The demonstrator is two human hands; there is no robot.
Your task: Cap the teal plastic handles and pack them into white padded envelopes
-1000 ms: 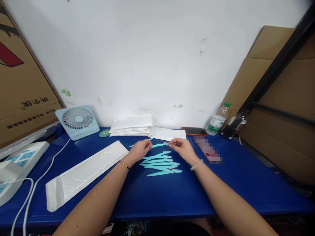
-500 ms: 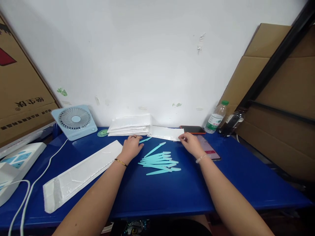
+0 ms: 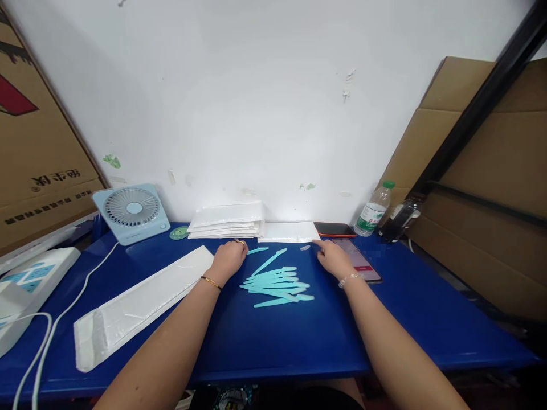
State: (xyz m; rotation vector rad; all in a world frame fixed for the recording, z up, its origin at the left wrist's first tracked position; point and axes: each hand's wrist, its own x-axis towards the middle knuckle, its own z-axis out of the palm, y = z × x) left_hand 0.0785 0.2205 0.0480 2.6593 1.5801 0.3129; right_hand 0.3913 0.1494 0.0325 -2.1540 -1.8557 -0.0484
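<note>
Blue table, with a cardboard carton at far left bearing inverted Chinese characters and a ® mark. Left hand: palm down, fingers curled at the left end of a single turquoise razor; whether they pinch it cannot be told. Right hand: index finger extended to the far left, thumb set apart from it, nothing visible between. Turquoise razor pile: on the table between the forearms; long axes run roughly left to right, tapered ends converging left, broader heads right. Diagonal razor: just beyond, head to far right. Bottle, far right: green-and-white label, lettering too small to read. Translucent piece: just left of the right index fingertip.
</note>
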